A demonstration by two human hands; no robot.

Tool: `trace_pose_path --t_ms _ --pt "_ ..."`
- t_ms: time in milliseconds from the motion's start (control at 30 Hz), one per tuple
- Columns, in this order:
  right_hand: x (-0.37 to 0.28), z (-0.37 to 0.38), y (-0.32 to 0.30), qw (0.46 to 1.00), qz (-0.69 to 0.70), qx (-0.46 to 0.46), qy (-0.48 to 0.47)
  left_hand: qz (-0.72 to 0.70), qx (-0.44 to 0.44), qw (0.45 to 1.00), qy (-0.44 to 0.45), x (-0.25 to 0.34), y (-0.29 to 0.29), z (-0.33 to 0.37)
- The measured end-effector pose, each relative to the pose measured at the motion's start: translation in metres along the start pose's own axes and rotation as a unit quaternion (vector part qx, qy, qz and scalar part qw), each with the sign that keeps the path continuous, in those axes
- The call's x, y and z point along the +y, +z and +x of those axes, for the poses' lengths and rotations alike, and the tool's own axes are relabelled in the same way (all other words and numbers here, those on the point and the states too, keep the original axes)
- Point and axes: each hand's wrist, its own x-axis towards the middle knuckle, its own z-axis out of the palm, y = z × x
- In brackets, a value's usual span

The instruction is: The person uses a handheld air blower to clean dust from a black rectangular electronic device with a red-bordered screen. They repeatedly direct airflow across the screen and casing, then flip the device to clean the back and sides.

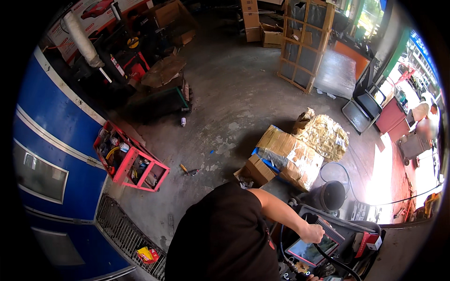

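L hand (311,232) clamped on blk hose (324,256) above screen (305,252), R hand (312,278) apart, mostly cropped, can't tell its grip tbh

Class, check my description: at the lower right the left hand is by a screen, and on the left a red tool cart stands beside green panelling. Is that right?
Not quite: the panelling is blue, not green, as the head view shows. The rest stands: the left hand is by a screen, and the red tool cart stands beside that panelling.
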Motion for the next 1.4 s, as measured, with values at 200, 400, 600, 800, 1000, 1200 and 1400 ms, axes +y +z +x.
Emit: trace_pose_path --t_ms 200,400,600,800,1000,1200,1400 --pt "0.009 0.014 -0.003 0.999 0.005 -0.019 0.027 -0.015 -0.005 0.999 -0.031 -0.001 -0.002 0.012" --pt "0.015 0.022 -0.006 0.998 0.016 -0.027 0.049 -0.019 -0.008 0.998 -0.058 0.0 0.011 0.018" --pt "0.014 0.022 -0.008 0.998 0.019 -0.027 0.052 0.006 0.051 0.995 -0.084 -0.015 0.002 0.031" --pt "0.007 0.014 -0.011 1.0 -0.003 -0.003 0.028 -0.017 0.015 0.996 -0.082 -0.005 -0.006 0.034" --pt "0.002 -0.015 -0.007 0.995 -0.054 0.076 -0.043 -0.051 0.054 0.997 -0.027 -0.021 0.003 0.007" --pt "0.002 -0.044 0.001 0.978 -0.082 0.159 -0.112 -0.109 0.089 0.988 0.061 -0.031 -0.021 0.008" --pt "0.014 -0.064 0.013 0.962 -0.078 0.235 -0.116 -0.19 0.059 0.977 0.082 -0.034 -0.018 0.025"
